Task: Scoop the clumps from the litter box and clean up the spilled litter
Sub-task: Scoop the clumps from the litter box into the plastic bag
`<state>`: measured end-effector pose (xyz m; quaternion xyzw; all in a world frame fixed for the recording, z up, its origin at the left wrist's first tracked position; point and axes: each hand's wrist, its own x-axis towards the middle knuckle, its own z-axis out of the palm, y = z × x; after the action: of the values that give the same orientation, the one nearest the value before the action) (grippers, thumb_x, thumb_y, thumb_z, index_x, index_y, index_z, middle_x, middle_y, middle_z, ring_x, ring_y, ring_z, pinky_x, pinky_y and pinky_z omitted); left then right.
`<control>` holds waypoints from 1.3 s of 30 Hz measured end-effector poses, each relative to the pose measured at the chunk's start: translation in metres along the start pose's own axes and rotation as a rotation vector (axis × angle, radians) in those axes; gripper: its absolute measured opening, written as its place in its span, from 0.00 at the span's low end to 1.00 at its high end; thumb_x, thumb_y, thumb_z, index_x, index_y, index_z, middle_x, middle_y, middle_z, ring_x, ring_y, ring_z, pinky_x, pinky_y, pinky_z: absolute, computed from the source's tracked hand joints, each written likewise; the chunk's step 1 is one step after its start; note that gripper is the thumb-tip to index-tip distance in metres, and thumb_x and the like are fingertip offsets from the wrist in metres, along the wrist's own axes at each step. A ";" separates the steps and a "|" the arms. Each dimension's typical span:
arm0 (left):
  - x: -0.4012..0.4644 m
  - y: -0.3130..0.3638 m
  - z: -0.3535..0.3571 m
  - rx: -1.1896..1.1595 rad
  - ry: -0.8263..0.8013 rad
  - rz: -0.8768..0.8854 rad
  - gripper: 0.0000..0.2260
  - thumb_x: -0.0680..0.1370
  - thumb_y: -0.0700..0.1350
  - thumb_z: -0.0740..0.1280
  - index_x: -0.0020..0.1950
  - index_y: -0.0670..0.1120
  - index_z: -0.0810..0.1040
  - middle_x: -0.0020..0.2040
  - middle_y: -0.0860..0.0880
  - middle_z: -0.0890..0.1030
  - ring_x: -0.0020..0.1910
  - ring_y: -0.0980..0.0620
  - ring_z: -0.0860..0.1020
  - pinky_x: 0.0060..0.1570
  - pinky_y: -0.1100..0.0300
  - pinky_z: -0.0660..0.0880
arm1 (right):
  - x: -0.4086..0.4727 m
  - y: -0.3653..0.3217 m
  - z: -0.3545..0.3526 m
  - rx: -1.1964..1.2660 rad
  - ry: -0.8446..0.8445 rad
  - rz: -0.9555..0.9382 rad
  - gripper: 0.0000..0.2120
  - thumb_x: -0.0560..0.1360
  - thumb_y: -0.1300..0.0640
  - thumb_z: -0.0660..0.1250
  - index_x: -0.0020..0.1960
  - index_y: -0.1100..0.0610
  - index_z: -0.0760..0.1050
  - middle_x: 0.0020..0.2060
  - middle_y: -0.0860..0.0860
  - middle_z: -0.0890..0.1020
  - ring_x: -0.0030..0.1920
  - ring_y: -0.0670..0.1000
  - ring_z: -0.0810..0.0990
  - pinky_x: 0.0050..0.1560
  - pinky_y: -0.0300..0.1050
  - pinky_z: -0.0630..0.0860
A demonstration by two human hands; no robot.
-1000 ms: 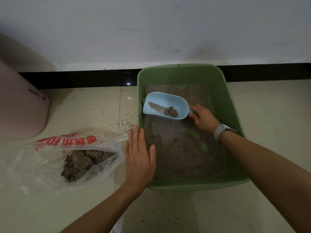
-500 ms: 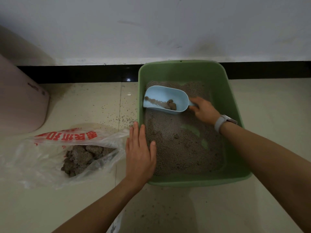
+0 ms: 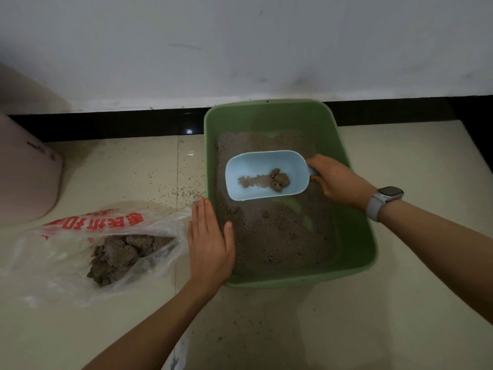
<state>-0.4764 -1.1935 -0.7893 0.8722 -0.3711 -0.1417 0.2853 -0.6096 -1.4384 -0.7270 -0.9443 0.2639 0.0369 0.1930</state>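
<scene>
There was one green litter box, and one pale blue scoop over its litter. The scoop carried one small cluster of clumps and one thin streak of loose litter. One clear plastic bag with red print lay on the floor, with one heap of scooped clumps inside. Two hands were in view, a left hand and a right hand, with one smartwatch. One pinkish bin stood at the left. The spilled litter grains were too many to count.
</scene>
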 end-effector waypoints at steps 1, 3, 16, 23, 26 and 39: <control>0.000 0.001 0.000 -0.006 -0.002 -0.006 0.33 0.76 0.59 0.41 0.76 0.41 0.47 0.77 0.44 0.50 0.75 0.53 0.45 0.73 0.53 0.46 | -0.001 0.001 0.001 -0.035 -0.024 -0.015 0.14 0.77 0.65 0.61 0.62 0.62 0.70 0.54 0.59 0.75 0.55 0.57 0.72 0.60 0.43 0.62; 0.001 0.002 0.000 -0.011 0.001 -0.009 0.34 0.75 0.59 0.40 0.76 0.41 0.48 0.77 0.44 0.50 0.74 0.54 0.45 0.73 0.53 0.46 | -0.002 0.004 0.004 -0.142 -0.116 -0.010 0.17 0.76 0.65 0.61 0.64 0.60 0.68 0.58 0.57 0.74 0.60 0.56 0.71 0.70 0.48 0.53; 0.001 0.003 0.000 -0.017 -0.006 -0.014 0.33 0.76 0.59 0.41 0.76 0.42 0.47 0.77 0.46 0.50 0.73 0.57 0.43 0.74 0.50 0.47 | 0.003 -0.006 0.039 -0.243 -0.160 0.022 0.20 0.75 0.65 0.60 0.66 0.60 0.67 0.60 0.57 0.73 0.62 0.55 0.70 0.67 0.44 0.56; 0.001 0.001 0.001 -0.017 -0.001 -0.001 0.32 0.76 0.58 0.42 0.76 0.42 0.48 0.77 0.46 0.51 0.73 0.56 0.44 0.73 0.51 0.47 | -0.009 0.003 0.050 -0.033 -0.149 0.102 0.19 0.75 0.67 0.60 0.65 0.62 0.69 0.58 0.59 0.75 0.59 0.57 0.71 0.63 0.43 0.60; -0.001 -0.001 0.003 -0.007 0.004 0.003 0.32 0.77 0.58 0.42 0.76 0.42 0.48 0.77 0.46 0.50 0.74 0.56 0.44 0.74 0.51 0.48 | -0.017 0.006 0.050 0.080 -0.091 0.149 0.16 0.76 0.67 0.60 0.63 0.63 0.71 0.54 0.61 0.76 0.56 0.59 0.73 0.59 0.44 0.64; 0.000 -0.023 -0.043 0.263 0.032 0.087 0.25 0.76 0.52 0.50 0.68 0.41 0.69 0.68 0.40 0.70 0.65 0.40 0.70 0.60 0.40 0.66 | -0.030 -0.033 0.032 0.169 0.181 0.164 0.13 0.75 0.65 0.64 0.59 0.63 0.75 0.48 0.62 0.78 0.50 0.63 0.77 0.50 0.50 0.70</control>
<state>-0.4444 -1.1638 -0.7690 0.8873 -0.4194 -0.0655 0.1803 -0.6173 -1.3851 -0.7400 -0.8996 0.3585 -0.0550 0.2435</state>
